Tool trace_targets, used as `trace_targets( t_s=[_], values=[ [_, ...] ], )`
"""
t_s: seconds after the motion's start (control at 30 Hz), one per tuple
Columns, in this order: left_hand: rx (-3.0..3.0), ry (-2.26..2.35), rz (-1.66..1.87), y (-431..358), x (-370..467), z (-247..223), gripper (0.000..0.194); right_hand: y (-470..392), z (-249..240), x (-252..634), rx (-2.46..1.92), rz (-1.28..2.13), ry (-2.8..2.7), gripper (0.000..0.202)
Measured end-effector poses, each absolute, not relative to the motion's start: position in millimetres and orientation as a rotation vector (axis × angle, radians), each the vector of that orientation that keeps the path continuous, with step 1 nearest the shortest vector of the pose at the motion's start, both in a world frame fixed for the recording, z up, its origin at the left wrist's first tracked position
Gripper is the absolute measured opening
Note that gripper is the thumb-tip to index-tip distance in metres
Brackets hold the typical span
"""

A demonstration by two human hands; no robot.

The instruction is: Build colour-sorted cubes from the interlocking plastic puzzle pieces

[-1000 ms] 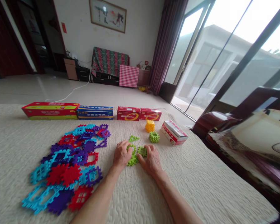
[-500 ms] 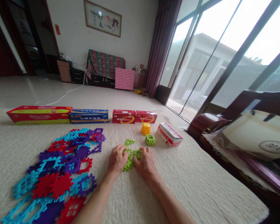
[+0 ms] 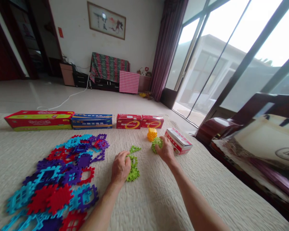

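Green cube (image 3: pixel 156 146), just our side of the yellow cube (image 3: pixel 152 134): clasped by our right hand (image 3: pixel 166 150), the nearer. Green panels (image 3: pixel 134 175), left of the yellow cube: our left hand (image 3: pixel 121 166) touches them; grip, we cannot tell.

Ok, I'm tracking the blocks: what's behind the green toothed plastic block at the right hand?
Behind the green block, slightly left, stands a yellow toothed plastic block. Whatever the green block and the right hand cover can't be seen.
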State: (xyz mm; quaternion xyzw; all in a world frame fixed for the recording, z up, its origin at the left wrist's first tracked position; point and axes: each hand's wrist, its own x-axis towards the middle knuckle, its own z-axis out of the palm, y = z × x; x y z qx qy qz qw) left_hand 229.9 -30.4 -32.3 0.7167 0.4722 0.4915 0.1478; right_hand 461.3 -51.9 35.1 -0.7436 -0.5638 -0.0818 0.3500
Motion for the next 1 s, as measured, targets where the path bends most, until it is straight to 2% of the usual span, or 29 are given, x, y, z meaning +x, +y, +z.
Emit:
trace_targets(
  t_s=[0.13,0.3,0.43,0.6,0.83,0.9,1.0],
  values=[
    [2.003,1.463,1.514,-30.3,227.9,-28.9,0.033,-59.4,33.8,444.8,-1.716,-0.299,-1.498,0.037],
    [2.013,1.58,1.456,-33.1,226.0,-22.8,0.038,-79.2,23.3,396.2,-1.461,0.018,-1.711,0.024],
    [2.108,1.597,1.314,-34.1,227.0,-21.1,0.036,-87.4,12.2,370.4,-1.52,0.148,-1.806,0.016],
    [2.141,1.59,1.238,-33.5,228.2,-19.5,0.036,-83.9,6.1,363.2,-1.518,0.214,-1.747,0.021],
    [2.114,1.61,1.205,-34.3,228.5,-15.9,0.036,-73.2,2.8,363.2,-1.299,0.776,-1.37,0.028],
    [2.129,1.611,1.187,-33.2,228.4,-17.5,0.035,-71.0,5.3,368.2,-1.274,0.747,-1.326,0.028],
    [2.146,1.61,1.164,-31.3,228.6,-20.8,0.033,-71.2,11.8,378.7,-1.377,0.345,-1.38,0.026]
  ],
)
